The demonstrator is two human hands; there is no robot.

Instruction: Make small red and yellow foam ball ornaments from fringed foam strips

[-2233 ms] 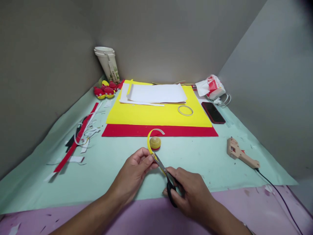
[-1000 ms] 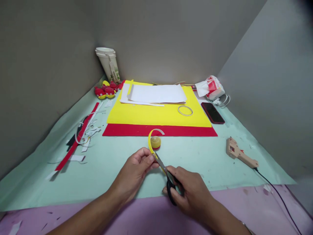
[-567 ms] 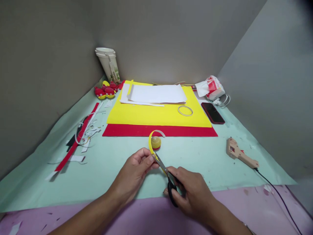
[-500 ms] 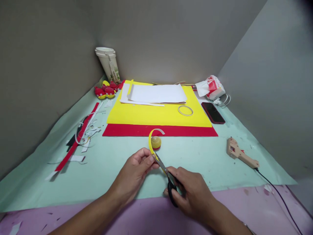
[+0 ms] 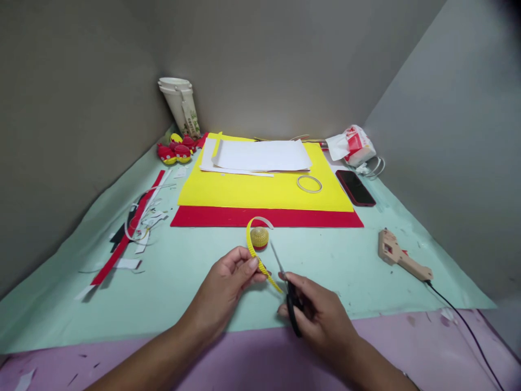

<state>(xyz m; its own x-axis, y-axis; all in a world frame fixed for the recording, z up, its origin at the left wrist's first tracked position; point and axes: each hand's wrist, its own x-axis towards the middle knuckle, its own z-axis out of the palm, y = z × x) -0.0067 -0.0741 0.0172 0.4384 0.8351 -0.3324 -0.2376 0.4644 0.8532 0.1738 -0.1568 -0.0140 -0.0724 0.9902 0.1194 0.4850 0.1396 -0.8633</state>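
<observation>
A pale green cover (image 5: 366, 282) spreads beneath both hands. Beyond them a yellow sheet (image 5: 240, 190) overlaps a red sheet (image 5: 309, 219). The right hand (image 5: 321, 309) grips black-handled scissors (image 5: 291, 303), blades pointing away from it, apart from the yellow strip (image 5: 249, 239). The left hand (image 5: 228, 282) pinches that ridged, curling strip between thumb and fingers; just ahead sits a small gold dome (image 5: 259, 236).
</observation>
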